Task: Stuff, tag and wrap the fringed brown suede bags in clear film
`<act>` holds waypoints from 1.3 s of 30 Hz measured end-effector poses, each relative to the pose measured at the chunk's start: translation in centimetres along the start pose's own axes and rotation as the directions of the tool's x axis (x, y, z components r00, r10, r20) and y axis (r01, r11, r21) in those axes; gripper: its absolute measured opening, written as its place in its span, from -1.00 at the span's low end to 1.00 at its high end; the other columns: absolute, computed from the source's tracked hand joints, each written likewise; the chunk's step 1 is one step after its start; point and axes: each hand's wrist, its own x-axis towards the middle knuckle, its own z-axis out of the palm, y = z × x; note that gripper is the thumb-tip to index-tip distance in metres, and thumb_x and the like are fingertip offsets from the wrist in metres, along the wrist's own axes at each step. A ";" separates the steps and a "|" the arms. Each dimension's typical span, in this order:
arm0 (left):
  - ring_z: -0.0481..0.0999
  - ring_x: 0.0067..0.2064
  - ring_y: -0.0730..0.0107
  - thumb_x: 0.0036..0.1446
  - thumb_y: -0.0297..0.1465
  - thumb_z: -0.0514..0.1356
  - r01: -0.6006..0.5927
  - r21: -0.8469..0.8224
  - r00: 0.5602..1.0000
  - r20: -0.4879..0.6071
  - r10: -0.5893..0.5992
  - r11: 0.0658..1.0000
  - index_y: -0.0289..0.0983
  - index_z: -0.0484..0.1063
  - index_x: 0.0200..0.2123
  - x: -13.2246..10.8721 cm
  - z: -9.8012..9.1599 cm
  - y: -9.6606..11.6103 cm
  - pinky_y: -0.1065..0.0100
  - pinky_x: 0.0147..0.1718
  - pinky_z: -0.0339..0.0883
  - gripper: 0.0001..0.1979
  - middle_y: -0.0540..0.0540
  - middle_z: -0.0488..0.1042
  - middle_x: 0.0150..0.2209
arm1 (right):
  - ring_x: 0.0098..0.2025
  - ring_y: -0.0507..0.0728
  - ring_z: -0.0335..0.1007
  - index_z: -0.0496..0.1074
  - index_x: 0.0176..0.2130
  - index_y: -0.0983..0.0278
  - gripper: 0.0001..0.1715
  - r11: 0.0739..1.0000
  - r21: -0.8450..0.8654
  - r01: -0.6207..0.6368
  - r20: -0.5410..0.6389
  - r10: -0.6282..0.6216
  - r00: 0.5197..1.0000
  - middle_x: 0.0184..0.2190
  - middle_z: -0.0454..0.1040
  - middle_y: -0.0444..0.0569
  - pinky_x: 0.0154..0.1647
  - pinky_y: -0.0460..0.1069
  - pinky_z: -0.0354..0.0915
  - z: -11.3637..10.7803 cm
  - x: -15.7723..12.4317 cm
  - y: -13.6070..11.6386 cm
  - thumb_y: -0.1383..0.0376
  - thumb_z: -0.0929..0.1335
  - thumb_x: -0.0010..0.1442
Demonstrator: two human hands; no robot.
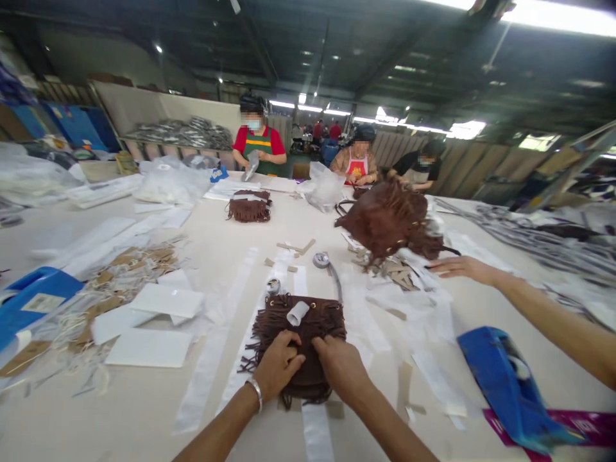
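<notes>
In the head view, a dark brown fringed bag point(308, 343) lies on the table in front of me. My left hand point(280, 364) is on its left part, fingers curled against the material; a silver bangle circles that wrist. Opposite it, my right hand point(341, 367) grips the bag's right part with bent fingers. What lies under the fingertips is hidden. A small white roll point(298, 313) rests on the bag between brass-coloured eyelets. Behind the bag, a grey coiled strap point(321, 259) trails down to its right top corner, and a smaller grey coil point(273, 287) sits at the left corner.
Blue tape dispensers point(505, 378) flank me, one on each side. White cards point(151, 346) and stringed tags point(139, 260) lie to the left. More brown fringed bags point(389, 221) are piled at the right, where another person's hand point(462, 269) reaches in. Several people work across the table.
</notes>
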 end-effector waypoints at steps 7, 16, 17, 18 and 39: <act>0.35 0.07 0.16 0.16 -0.46 0.16 -0.068 0.076 0.998 0.008 0.067 0.995 -0.25 0.35 -0.51 -0.4 0.2 0.3 -0.04 0.22 0.15 -0.81 -0.14 0.39 -0.04 | -0.39 0.23 0.55 0.11 0.26 0.39 -0.35 0.978 -0.087 -0.190 0.038 0.194 0.980 -0.44 0.56 0.15 -0.40 0.03 0.32 1.6 3.7 1.2 0.57 0.18 0.19; 0.33 0.09 0.16 0.15 -0.48 0.16 -0.090 0.061 0.995 -0.032 0.092 0.994 -0.27 0.39 -0.49 -0.5 0.7 0.0 -0.10 0.26 0.04 -0.84 -0.15 0.40 -0.04 | -0.31 0.23 0.51 0.30 0.12 0.37 -0.55 0.915 0.063 -0.398 -0.200 0.402 0.893 -0.33 0.54 0.16 -0.31 0.06 0.31 -1.3 -1.2 3.4 0.34 0.07 0.37; 0.33 0.10 0.16 0.15 -0.48 0.16 -0.092 0.063 0.995 -0.038 0.094 0.994 -0.27 0.40 -0.49 -0.5 0.8 0.1 -0.10 0.25 0.05 -0.84 -0.16 0.40 -0.04 | -0.24 0.18 0.49 0.29 0.12 0.32 -0.57 0.948 0.109 -0.298 -0.251 0.316 0.915 -0.25 0.53 0.13 -0.25 0.02 0.31 -0.8 -1.0 1.6 0.38 0.09 0.35; 0.34 0.09 0.15 0.14 -0.48 0.16 -0.096 0.064 0.994 -0.041 0.099 0.993 -0.28 0.42 -0.47 -0.6 0.8 0.2 -0.10 0.24 0.08 -0.86 -0.17 0.41 -0.04 | -0.16 0.15 0.46 0.31 0.11 0.28 -0.57 0.972 0.134 -0.192 -0.297 0.224 0.928 -0.17 0.50 0.10 -0.18 -0.01 0.29 -0.1 -0.5 -0.2 0.43 0.13 0.31; 0.37 0.09 0.11 0.06 -0.34 0.26 -0.320 0.386 0.940 0.017 0.340 0.865 -0.29 0.41 -0.34 -1.0 2.0 -2.7 -0.01 0.22 0.16 -0.86 -0.23 0.41 -0.02 | -0.03 0.22 0.40 0.48 -0.19 0.16 -0.64 0.984 -0.045 0.172 -0.587 -0.165 0.792 -0.07 0.52 -0.01 -0.02 0.06 0.21 8.1 3.9 0.5 0.49 0.26 0.09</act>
